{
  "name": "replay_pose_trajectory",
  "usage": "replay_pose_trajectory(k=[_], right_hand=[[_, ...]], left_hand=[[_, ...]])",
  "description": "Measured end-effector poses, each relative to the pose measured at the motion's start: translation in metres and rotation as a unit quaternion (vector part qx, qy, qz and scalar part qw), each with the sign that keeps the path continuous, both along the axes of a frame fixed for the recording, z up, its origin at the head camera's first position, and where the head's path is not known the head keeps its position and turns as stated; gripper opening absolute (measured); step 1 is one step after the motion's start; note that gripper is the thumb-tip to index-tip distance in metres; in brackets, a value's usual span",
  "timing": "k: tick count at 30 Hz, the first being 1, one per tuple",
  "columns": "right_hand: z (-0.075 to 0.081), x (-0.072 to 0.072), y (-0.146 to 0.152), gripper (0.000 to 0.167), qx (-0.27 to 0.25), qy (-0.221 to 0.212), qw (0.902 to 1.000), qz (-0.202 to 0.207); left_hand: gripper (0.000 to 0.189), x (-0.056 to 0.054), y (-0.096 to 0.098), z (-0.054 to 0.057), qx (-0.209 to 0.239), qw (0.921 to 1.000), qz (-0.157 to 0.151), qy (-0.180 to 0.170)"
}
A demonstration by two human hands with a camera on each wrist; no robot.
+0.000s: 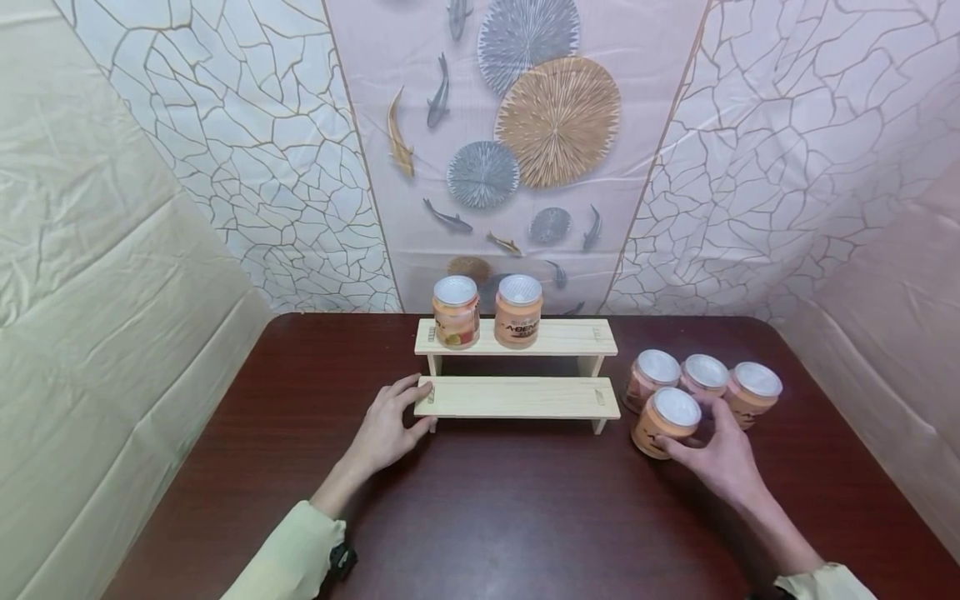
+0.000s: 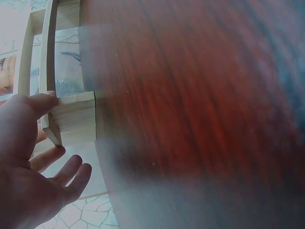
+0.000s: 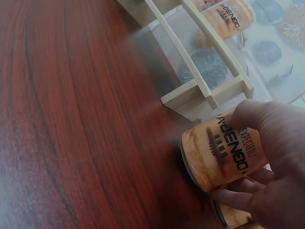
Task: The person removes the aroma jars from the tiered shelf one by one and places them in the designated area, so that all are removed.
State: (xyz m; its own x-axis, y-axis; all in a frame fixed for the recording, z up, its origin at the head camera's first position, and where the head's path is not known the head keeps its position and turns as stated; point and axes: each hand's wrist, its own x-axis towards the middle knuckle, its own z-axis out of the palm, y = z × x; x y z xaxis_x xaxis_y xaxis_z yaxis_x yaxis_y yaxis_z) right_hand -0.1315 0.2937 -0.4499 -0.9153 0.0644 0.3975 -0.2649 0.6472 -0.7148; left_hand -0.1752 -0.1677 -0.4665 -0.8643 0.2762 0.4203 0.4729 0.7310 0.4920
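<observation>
One jar in right hand, shelf pinched by left hand

Head view: from my head, facing forward and down, set farthest back; takes in my left hand, right hand, the whole shelf, the table, the cloth behind. Left wrist view: close up, turned sideways, facing the shelf's end. Right wrist view: close up, tilted, facing the jar I grip. Common to all three: shelf, table, cloth.
</observation>
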Motion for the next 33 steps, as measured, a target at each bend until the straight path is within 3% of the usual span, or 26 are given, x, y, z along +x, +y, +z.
replay_pose_trajectory(k=[15, 23, 29, 33], right_hand=[[-0.004, -0.002, -0.003, 0.072, -0.019, -0.007, 0.9996, 0.017], [0.000, -0.004, -0.002, 0.078, 0.018, -0.010, 0.9995, 0.023], [0.010, -0.001, 0.001, 0.076, 0.021, -0.010, 0.9994, 0.026], [0.023, 0.001, 0.003, 0.064, 0.036, 0.035, 0.9987, -0.002]], left_hand=[[0.052, 0.000, 0.000, 0.000, -0.001, 1.0000, 0.001, -0.009], [0.052, 0.001, 0.000, 0.000, 0.005, 0.9999, 0.005, -0.013], [0.052, 0.000, 0.000, -0.002, -0.002, 1.0000, 0.003, 0.001], [0.053, -0.001, -0.001, -0.002, -0.003, 1.0000, 0.000, 0.003]])
